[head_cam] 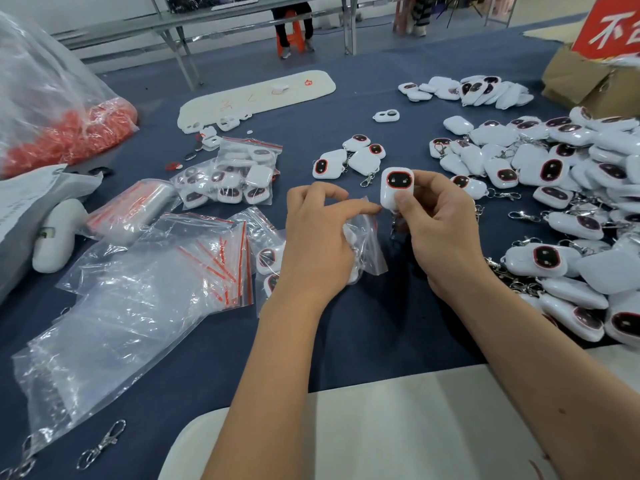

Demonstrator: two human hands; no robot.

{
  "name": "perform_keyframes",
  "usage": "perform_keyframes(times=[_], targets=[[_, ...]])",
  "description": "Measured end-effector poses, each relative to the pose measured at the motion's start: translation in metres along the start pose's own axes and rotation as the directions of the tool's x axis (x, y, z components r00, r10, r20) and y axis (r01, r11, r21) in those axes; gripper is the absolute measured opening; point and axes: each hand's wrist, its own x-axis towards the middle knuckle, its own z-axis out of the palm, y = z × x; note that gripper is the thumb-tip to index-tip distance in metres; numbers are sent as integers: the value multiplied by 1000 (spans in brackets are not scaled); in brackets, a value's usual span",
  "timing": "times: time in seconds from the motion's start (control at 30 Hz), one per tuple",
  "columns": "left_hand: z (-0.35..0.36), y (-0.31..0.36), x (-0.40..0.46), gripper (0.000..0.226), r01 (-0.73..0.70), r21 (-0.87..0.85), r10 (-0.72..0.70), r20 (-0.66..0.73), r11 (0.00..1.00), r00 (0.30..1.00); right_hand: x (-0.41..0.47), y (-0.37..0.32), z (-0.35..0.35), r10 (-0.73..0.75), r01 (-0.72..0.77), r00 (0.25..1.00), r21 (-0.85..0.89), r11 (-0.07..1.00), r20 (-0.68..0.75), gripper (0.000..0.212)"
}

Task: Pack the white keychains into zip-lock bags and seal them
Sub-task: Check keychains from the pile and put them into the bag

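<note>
Just above the centre of the frame, a white keychain with a dark, red-rimmed face stands upright, pinched between the thumb and fingers of the right hand; its metal clip hangs below, partly hidden. Touching it on the left, the left hand grips a small zip-lock bag, fingers curled at the bag's mouth, with something white already showing inside. The step in hand looks like loading: the keychain sits at the opening but is not yet in. The next move calls for the left fingers to spread the mouth wide while the right hand slides the keychain down, clip included, then for the red strip to be pressed shut along its whole length.

A heap of loose keychains fills the right side. Filled bags lie centre left, and empty bags spread across the lower left of the blue table.
</note>
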Motion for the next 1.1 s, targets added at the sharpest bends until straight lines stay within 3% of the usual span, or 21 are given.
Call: perform_keyframes(times=[0.17, 0.27, 0.43, 0.57, 0.63, 0.7, 0.8, 0.9, 0.97, 1.1], targets=[[0, -3, -1, 52, -3, -31, 3, 3, 1000, 1000, -1, -1, 0, 74, -71, 997, 148, 986, -12, 13], [-2, -2, 1, 44, 43, -88, -45, -25, 995, 999, -1, -2, -1, 68, -72, 997, 164, 984, 28, 4], [-10, -1, 4, 44, 101, -186, -108, -29, 977, 994, -6, -4, 1, -66, 88, 992, -212, 973, 109, 21], [-14, 2, 4, 36, 44, -233, -60, -60, 972, 996, -11, -4, 5, -93, 165, 972, -349, 922, 214, 7], [-15, 2, 2, 27, 18, -255, -36, -67, 967, 997, -10, -3, 4, -110, 161, 979, -322, 933, 171, 10], [-17, 2, 2, 24, -4, -264, -23, -98, 964, 995, -10, -4, 2, -108, 136, 982, -187, 973, 152, 12], [-20, 3, 3, 27, -33, -273, -13, -162, 961, 987, -11, -8, 2, -97, 90, 959, 38, 995, 268, 7], [-21, 5, 3, 27, -53, -274, -3, -199, 960, 980, -12, -7, 3, -99, 138, 906, -67, 988, 411, 20], [-22, 6, 4, 25, -63, -275, 6, -204, 959, 979, -14, -5, 6, -101, 229, 856, -196, 954, 507, 18], [-21, 5, 3, 23, -81, -273, 24, -209, 959, 978, -16, -7, 7, -144, 242, 894, -186, 952, 425, 33]])
